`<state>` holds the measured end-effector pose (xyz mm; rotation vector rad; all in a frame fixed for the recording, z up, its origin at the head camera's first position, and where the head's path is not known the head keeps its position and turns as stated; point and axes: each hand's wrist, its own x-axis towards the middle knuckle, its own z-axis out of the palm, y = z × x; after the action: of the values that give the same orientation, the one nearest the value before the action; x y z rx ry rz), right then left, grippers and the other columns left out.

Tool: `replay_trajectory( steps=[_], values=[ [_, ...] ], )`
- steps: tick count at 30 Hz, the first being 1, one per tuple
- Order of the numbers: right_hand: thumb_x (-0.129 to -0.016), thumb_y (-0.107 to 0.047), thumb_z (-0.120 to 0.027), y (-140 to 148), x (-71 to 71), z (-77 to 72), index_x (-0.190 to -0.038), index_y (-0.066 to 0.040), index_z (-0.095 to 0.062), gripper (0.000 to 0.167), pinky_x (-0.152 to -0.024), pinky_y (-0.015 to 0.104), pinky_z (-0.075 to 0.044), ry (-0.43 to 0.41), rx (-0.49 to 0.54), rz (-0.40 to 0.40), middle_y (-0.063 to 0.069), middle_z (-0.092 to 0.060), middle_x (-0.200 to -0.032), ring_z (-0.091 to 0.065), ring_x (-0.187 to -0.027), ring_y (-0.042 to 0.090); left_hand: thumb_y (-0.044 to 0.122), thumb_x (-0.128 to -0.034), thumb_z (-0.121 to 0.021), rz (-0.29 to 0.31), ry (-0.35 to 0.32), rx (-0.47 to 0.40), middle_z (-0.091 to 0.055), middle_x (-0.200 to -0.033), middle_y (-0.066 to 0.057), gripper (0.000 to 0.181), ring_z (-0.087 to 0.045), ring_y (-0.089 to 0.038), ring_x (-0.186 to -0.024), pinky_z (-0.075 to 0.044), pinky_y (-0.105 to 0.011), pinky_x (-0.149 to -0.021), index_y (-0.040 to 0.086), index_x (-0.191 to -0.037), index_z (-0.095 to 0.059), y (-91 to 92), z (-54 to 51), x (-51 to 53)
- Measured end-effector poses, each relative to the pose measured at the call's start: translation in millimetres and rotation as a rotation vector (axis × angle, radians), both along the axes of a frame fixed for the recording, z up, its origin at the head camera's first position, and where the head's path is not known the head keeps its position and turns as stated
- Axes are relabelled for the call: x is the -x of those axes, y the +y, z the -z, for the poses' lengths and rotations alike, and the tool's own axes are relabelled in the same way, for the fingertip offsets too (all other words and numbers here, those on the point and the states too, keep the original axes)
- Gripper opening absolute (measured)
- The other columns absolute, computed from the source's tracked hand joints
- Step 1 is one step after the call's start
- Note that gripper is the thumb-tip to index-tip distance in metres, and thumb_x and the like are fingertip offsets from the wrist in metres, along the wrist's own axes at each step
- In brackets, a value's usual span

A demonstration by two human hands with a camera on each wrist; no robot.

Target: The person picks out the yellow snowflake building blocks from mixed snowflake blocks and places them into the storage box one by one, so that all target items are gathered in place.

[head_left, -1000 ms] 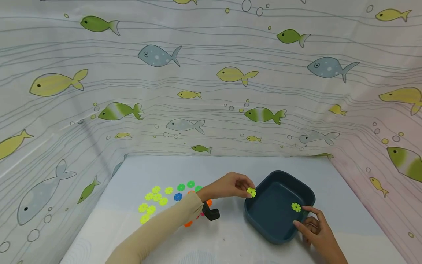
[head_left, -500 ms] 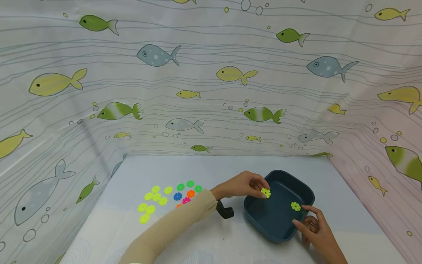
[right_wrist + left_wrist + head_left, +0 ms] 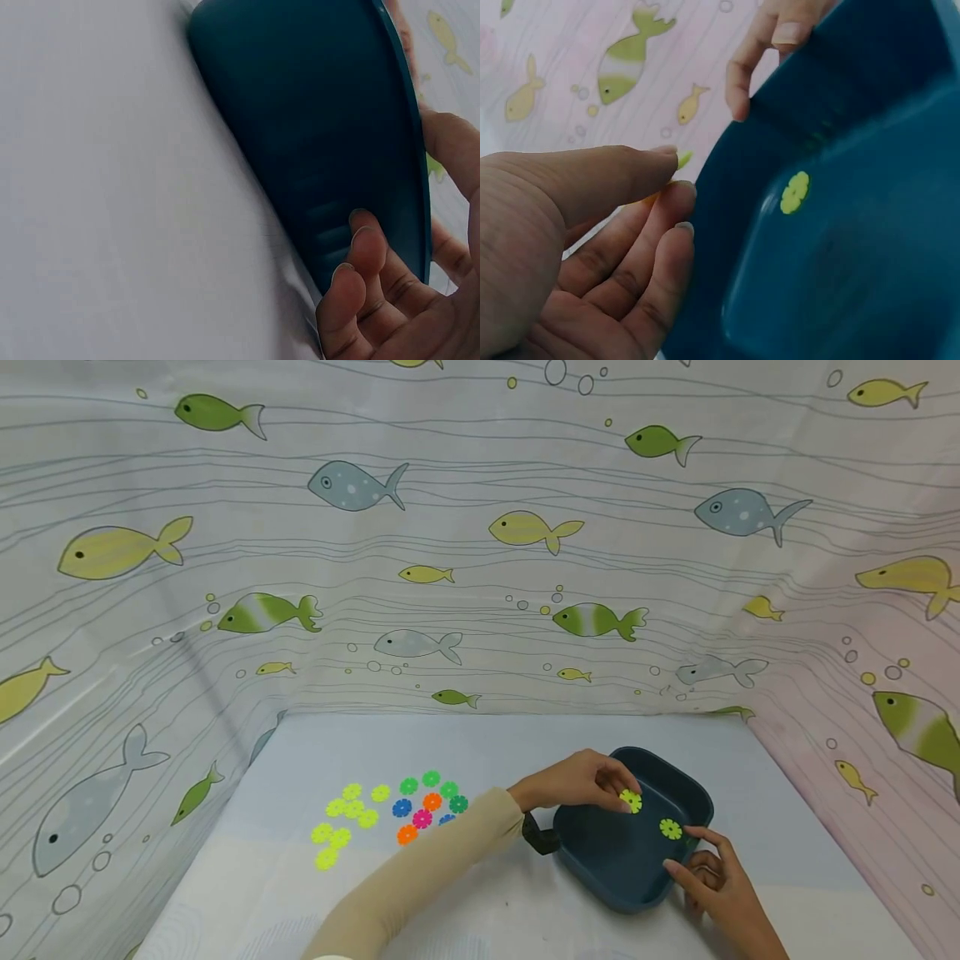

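My left hand [image 3: 581,783] pinches a yellow flower-shaped disc [image 3: 631,801] between thumb and fingertips, above the left part of a dark blue square basin [image 3: 615,864]. In the left wrist view only a sliver of that held disc [image 3: 684,160] shows. A second yellow flower disc [image 3: 671,829] lies inside the basin, towards its right wall. At the basin's right side my right hand [image 3: 723,887] grips the rim. In the right wrist view, its curled fingers [image 3: 367,251] press against the basin's outer wall [image 3: 322,127], with the thumb over the rim.
Left of the basin lie several yellow flower discs [image 3: 352,808] in a loose group. Beside them are green [image 3: 431,778], blue [image 3: 402,808], orange [image 3: 407,834] and pink [image 3: 422,819] discs, some partly behind the left sleeve [image 3: 420,872]. Fish-printed sheeting [image 3: 480,610] encloses the white table [image 3: 495,743].
My left hand has moved right with the yellow flower disc, from the basin's left rim to over its inside. My right hand keeps its hold on the basin's rim.
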<state>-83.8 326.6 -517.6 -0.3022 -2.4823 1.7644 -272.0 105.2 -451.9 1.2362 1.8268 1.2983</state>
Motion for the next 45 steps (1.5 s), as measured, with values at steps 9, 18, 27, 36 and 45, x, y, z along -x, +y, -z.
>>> replay_trajectory(
  steps=[9, 18, 27, 36, 45],
  values=[
    [-0.1, -0.019, -0.07, 1, -0.2, 1.7, -0.148, -0.013, -0.029, 0.064, -0.05, 0.039, -0.053, 0.01, 0.025, -0.016, 0.013, -0.061, -0.087, -0.058, -0.058, 0.029, 0.008, -0.0916, -0.078, -0.006, 0.007, 0.051, -0.07, -0.098, 0.008, 0.027, -0.068, -0.005, -0.088, -0.057, -0.022, -0.081, 0.013, -0.118, -0.073, 33.7, 1.6, -4.6],
    [-0.1, -0.016, -0.07, 2, 0.0, 1.7, -0.149, -0.015, -0.029, 0.064, -0.049, 0.037, -0.052, 0.026, -0.007, -0.019, 0.011, -0.061, -0.087, -0.058, -0.058, 0.027, 0.003, -0.0912, -0.077, 0.011, -0.021, 0.084, -0.07, -0.095, 0.007, 0.027, -0.068, -0.005, -0.086, -0.057, -0.021, -0.079, 0.009, -0.117, -0.074, 61.7, 2.1, -10.9],
    [-0.1, -0.022, -0.07, 3, 1.5, 0.0, -0.149, -0.017, -0.027, 0.065, -0.052, 0.037, -0.053, -0.028, -0.002, -0.004, 0.012, -0.061, -0.09, -0.059, -0.06, 0.027, 0.001, -0.0892, -0.079, -0.01, -0.021, 0.167, -0.07, -0.089, 0.006, 0.024, -0.067, -0.005, -0.081, -0.055, -0.019, -0.075, 0.01, -0.111, -0.074, 80.0, 10.9, -16.2],
    [-0.099, -0.017, -0.071, 0, 1.1, -2.0, -0.148, -0.014, -0.028, 0.065, -0.051, 0.036, -0.053, -0.01, -0.008, 0.001, 0.012, -0.06, -0.089, -0.058, -0.059, 0.027, -0.001, -0.088, -0.079, -0.04, -0.014, 0.229, -0.07, -0.086, 0.006, 0.023, -0.067, -0.005, -0.079, -0.054, -0.018, -0.074, 0.009, -0.108, -0.075, 89.9, 22.4, -15.7],
    [-0.1, -0.015, -0.069, 3, 0.7, 0.4, -0.15, -0.015, -0.029, 0.064, -0.048, 0.039, -0.052, 0.013, 0.03, -0.019, 0.014, -0.06, -0.089, -0.057, -0.058, 0.029, 0.001, -0.0874, -0.08, -0.055, 0.049, 0.347, -0.069, -0.087, 0.008, 0.026, -0.065, -0.003, -0.079, -0.053, -0.017, -0.07, 0.012, -0.11, -0.075, 98.1, 28.9, -14.0]
  ],
)
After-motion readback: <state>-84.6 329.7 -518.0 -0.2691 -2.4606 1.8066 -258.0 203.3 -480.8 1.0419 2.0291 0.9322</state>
